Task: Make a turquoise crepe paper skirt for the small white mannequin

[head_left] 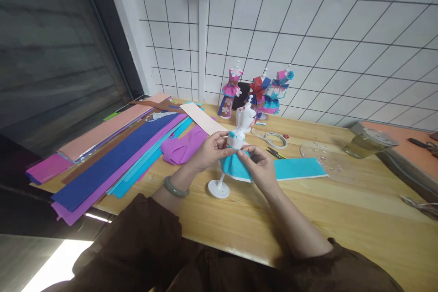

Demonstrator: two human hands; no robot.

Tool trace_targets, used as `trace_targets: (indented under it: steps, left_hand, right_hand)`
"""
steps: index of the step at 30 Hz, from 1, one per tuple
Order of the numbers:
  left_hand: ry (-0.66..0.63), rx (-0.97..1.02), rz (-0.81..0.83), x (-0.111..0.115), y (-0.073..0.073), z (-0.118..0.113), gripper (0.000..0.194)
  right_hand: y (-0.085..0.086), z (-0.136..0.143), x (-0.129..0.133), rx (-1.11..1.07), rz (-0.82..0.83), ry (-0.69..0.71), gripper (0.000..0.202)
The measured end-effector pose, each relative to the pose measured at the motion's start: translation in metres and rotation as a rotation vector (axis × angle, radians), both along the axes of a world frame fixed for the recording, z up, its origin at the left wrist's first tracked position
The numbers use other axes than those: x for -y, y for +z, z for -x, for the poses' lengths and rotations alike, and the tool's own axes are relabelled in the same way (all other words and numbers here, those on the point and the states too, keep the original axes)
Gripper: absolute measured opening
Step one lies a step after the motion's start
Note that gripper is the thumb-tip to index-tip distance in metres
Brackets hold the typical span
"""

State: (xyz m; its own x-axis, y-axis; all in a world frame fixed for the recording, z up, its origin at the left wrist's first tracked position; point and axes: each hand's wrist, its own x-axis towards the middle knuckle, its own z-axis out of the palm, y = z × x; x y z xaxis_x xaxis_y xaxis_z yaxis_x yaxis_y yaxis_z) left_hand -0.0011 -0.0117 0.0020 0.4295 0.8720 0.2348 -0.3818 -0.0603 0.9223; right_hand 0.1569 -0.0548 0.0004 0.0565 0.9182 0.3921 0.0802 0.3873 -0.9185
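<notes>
A small white dress-form mannequin leans to the right on its round white base. Around its lower part hangs a gathered turquoise crepe-paper skirt with a white lower edge. My left hand pinches the skirt's upper edge from the left. My right hand pinches the same edge from the right, its thumb pressed on the gathers. A flat turquoise paper strip stretches out to the right from behind my right hand. Scissors lie just beyond that hand, partly hidden.
Folded crepe-paper sheets in several colours cover the table's left side, near a crumpled purple strip. Dressed mannequins stand at the back. A tape roll, a clear bead tray and a lidded cup are to the right.
</notes>
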Motion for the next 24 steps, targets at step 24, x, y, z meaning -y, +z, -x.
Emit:
trace_targets:
  steps: [24]
  left_hand:
    - [0.067, 0.019, -0.077, 0.0043, 0.0047, -0.0005, 0.081]
  right_hand:
    - [0.0026, -0.0007, 0.0019, 0.232, -0.218, -0.068, 0.011]
